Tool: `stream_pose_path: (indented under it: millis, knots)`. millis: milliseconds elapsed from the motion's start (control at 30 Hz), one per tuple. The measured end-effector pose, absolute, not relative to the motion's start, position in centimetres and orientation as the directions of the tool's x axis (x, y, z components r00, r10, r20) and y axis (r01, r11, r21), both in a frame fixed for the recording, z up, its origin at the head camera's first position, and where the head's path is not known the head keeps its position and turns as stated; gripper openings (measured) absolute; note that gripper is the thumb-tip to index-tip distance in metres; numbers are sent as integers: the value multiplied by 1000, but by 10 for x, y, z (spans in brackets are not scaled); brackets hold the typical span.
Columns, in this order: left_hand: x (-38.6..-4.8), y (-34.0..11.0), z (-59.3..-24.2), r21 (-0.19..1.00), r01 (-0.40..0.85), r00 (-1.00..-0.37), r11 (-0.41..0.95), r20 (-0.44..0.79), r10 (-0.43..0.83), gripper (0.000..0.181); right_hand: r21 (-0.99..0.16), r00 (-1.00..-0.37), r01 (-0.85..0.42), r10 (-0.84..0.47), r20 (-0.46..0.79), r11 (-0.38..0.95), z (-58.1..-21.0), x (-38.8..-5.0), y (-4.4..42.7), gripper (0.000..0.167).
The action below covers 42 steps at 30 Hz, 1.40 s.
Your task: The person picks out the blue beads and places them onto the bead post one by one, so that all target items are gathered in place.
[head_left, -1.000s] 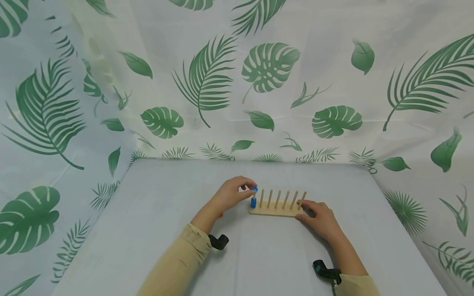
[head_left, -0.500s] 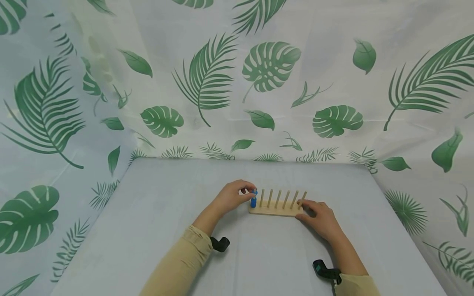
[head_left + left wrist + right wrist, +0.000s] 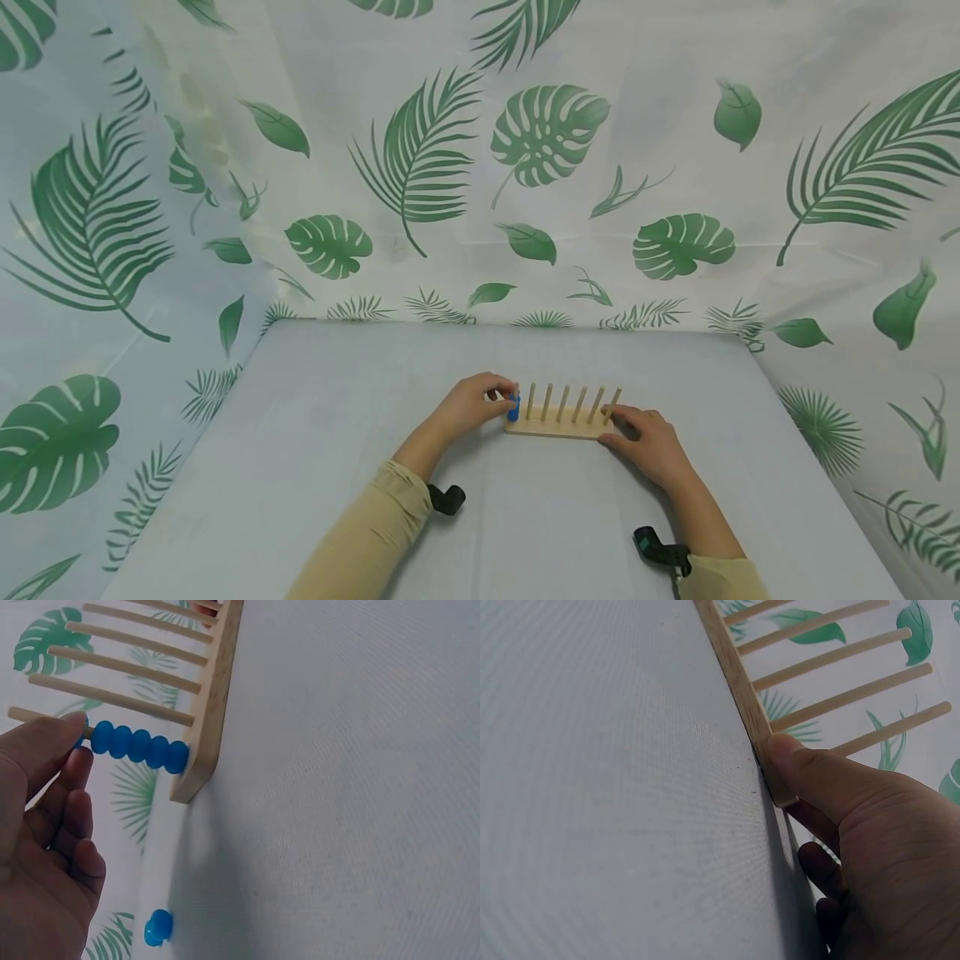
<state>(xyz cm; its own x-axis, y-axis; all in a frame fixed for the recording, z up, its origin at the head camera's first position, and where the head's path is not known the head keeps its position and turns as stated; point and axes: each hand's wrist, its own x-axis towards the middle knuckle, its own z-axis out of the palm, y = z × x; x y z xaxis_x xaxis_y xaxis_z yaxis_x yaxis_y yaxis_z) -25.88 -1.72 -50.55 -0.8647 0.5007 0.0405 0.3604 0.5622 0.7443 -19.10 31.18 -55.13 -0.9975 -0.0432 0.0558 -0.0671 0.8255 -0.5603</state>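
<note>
A wooden peg board [image 3: 555, 428] stands on the table with a row of upright wooden pegs. Several blue beads [image 3: 140, 746] are stacked on its leftmost peg, down against the base. My left hand [image 3: 468, 407] pinches another blue bead [image 3: 84, 732] between thumb and forefinger; this bead is around the same peg, just above the stack. At the opposite end, my right hand [image 3: 651, 443] grips the base, its thumb on the near side in the right wrist view; the far fingers are partly hidden. The other pegs [image 3: 855, 695] carry no beads.
Loose blue beads [image 3: 158, 928] lie on the table beside the board in the left wrist view, hidden from the head view. A white cloth [image 3: 540, 517] covers the table. A leaf-patterned curtain [image 3: 450, 167] hangs behind and at both sides.
My left hand has moved down along the leftmost peg with the blue bead. An orange spot beside the left wrist is now out of sight. The right hand and board have stayed put.
</note>
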Motion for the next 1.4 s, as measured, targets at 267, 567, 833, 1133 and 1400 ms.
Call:
stream_pose_path:
  millis: [267, 567, 833, 1133, 1400]
  knots:
    - [-259, -17, -509, 749, 341, -867, 569, 16, 498, 22, -557, -997, -70, -43, 61, 827, -553, -192, 312, 62]
    - [-259, -21, -507, 756, 343, -860, 557, 15, 510, 27, -560, -997, -74, -46, 64, 825, -554, -193, 313, 63]
    - [-269, -40, -508, 722, 334, -880, 606, 7, 476, 29, -557, -996, -82, -51, 72, 826, -555, -193, 313, 63]
    - [-288, -74, -513, 716, 224, -918, 661, -72, 389, 30, -569, -997, -75, -47, 64, 819, -553, -193, 312, 61]
    - [-298, -89, -521, 709, 173, -914, 683, -143, 380, 27, -571, -997, -74, -48, 60, 818, -552, -192, 312, 62]
